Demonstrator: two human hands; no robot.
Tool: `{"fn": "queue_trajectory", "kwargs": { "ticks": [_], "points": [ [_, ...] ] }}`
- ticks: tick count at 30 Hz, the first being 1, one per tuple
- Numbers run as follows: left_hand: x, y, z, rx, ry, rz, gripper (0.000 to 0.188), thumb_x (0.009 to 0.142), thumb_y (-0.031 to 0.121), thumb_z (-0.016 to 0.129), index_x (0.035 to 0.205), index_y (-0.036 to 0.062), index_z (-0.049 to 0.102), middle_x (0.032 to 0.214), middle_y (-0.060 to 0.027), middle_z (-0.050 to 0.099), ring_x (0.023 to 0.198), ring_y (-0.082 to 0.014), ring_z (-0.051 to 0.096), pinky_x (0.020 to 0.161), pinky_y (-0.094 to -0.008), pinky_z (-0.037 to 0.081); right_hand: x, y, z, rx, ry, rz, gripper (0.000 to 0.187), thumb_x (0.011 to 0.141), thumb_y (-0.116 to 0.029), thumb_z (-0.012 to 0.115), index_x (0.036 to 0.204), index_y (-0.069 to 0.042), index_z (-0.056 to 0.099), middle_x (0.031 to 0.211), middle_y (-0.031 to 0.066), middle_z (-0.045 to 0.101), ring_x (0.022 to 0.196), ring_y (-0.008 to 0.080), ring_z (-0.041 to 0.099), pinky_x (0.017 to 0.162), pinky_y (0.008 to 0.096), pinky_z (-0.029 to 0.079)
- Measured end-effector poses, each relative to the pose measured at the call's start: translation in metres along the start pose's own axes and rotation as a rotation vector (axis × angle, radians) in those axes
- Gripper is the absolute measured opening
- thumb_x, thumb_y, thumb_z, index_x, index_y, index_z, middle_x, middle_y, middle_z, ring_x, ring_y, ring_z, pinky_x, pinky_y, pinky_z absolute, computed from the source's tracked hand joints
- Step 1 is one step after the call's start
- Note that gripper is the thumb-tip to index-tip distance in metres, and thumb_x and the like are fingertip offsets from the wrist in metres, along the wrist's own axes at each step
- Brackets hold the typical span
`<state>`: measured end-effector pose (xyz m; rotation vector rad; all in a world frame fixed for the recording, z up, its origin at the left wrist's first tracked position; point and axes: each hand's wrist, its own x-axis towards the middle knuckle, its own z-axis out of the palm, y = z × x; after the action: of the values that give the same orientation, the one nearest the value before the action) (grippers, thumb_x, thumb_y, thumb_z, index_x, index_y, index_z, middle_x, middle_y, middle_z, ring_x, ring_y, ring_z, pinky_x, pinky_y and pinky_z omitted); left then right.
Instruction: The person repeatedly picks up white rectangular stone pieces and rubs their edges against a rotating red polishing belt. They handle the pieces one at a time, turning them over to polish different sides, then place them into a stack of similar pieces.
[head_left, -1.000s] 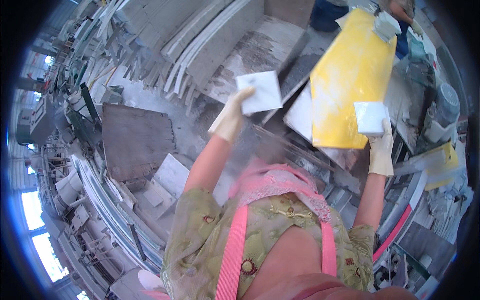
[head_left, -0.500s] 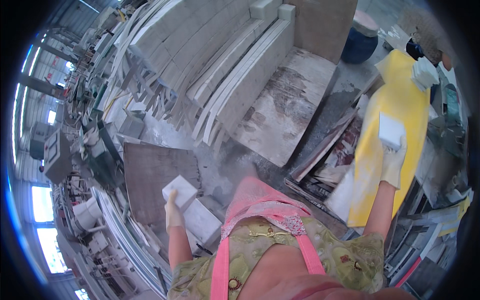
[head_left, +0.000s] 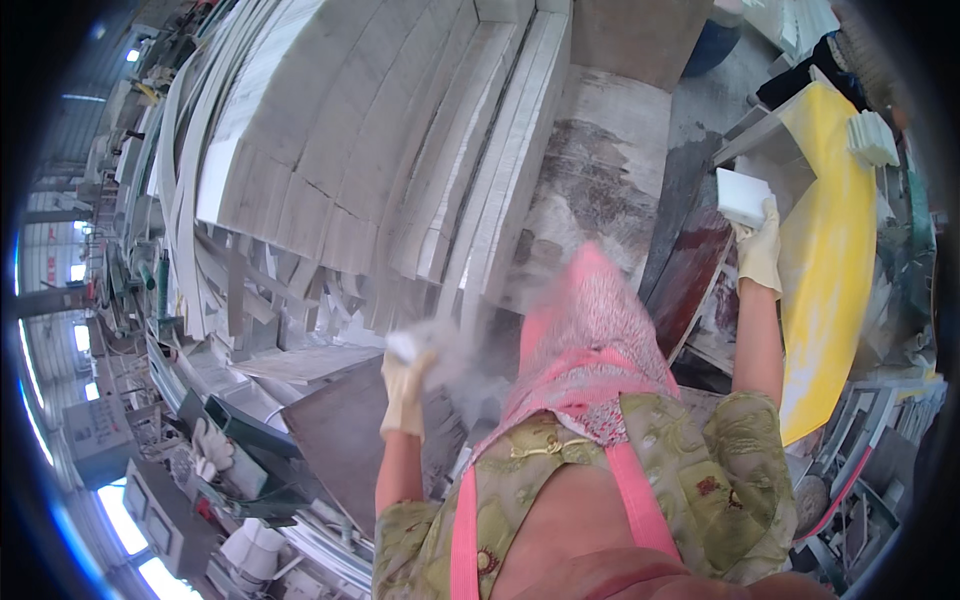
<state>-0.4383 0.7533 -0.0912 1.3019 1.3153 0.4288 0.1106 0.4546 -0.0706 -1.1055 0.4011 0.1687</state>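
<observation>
My right hand [head_left: 762,250], in a pale glove, grips a square white stone tile [head_left: 743,196] by its near edge. The tile is held beside the left edge of a yellow curved board [head_left: 830,330]. On the left, my gloved left hand [head_left: 405,390] is closed around a small white stone block [head_left: 408,345], which is blurred by motion. That block is in front of my body, near the lower ends of the stacked white strips. Its exact shape cannot be made out.
Long white stone strips [head_left: 340,130] are stacked ahead on the left, with thin offcuts hanging below them. Beside them lies a stained board [head_left: 600,150]. A brown panel [head_left: 360,460] leans at lower left. Several white tiles [head_left: 872,140] sit on the yellow board's far end.
The view has turned and shifted toward the right-hand side. My right hand's tile is now off the yellow board's left edge. My left hand's block has moved away from another white block.
</observation>
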Motion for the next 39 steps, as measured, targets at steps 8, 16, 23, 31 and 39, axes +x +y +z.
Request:
{"fn": "queue_trajectory", "kwargs": {
  "ticks": [8, 16, 23, 31, 39],
  "points": [
    [0.176, 0.228, 0.137, 1.001, -0.218, 0.486, 0.087, 0.053, 0.040, 0.091, 0.122, -0.0024, 0.058, 0.116, -0.0242, 0.069, 0.109, -0.0418, 0.067, 0.094, -0.0456, 0.055, 0.076, 0.031, 0.016, 0.012, 0.122, 0.040, 0.059, 0.099, -0.031, 0.062, 0.146, 0.000, 0.046, 0.142, 0.0214, 0.054, 0.126, 0.0391, 0.059, 0.098, 0.0542, 0.056],
    [0.386, 0.388, 0.331, 1.629, -0.395, 1.158, 0.085, 0.063, 0.038, 0.090, 0.127, 0.0001, 0.049, 0.114, -0.0173, 0.066, 0.107, -0.0331, 0.066, 0.090, -0.0416, 0.054, 0.186, 0.110, 0.087, -0.107, 0.255, 0.170, 0.058, 0.099, -0.030, 0.062, 0.149, -0.006, 0.046, 0.143, 0.0201, 0.053, 0.128, 0.0371, 0.058, 0.100, 0.0522, 0.056],
    [0.499, 0.451, 0.417, 2.089, -0.666, 1.042, 0.067, 0.091, 0.036, 0.070, 0.141, -0.0037, 0.051, 0.137, -0.0277, 0.058, 0.124, -0.0397, 0.059, 0.105, -0.0470, 0.046, 0.224, 0.116, 0.116, -0.248, 0.237, 0.233, 0.056, 0.103, -0.031, 0.056, 0.147, 0.003, 0.045, 0.141, 0.0201, 0.055, 0.127, 0.0370, 0.059, 0.103, 0.0510, 0.054],
    [0.537, 0.422, 0.403, 1.820, -0.515, 1.342, 0.091, 0.062, 0.026, 0.091, 0.136, 0.0010, 0.045, 0.122, -0.0132, 0.063, 0.116, -0.0282, 0.062, 0.097, -0.0372, 0.052, 0.273, 0.131, 0.199, 0.046, 0.148, 0.389, 0.057, 0.100, -0.028, 0.061, 0.149, -0.003, 0.044, 0.150, 0.0190, 0.048, 0.140, 0.0378, 0.045, 0.116, 0.0558, 0.042],
    [0.538, 0.424, 0.401, 1.841, -0.452, 1.123, 0.094, 0.065, 0.026, 0.092, 0.143, 0.0051, 0.045, 0.128, -0.0118, 0.061, 0.121, -0.0293, 0.059, 0.105, -0.0378, 0.049, 0.286, 0.223, 0.396, 0.315, -0.147, 0.514, 0.060, 0.093, -0.029, 0.068, 0.141, 0.001, 0.049, 0.144, 0.0198, 0.052, 0.137, 0.0394, 0.047, 0.117, 0.0566, 0.042]
  ]
}}
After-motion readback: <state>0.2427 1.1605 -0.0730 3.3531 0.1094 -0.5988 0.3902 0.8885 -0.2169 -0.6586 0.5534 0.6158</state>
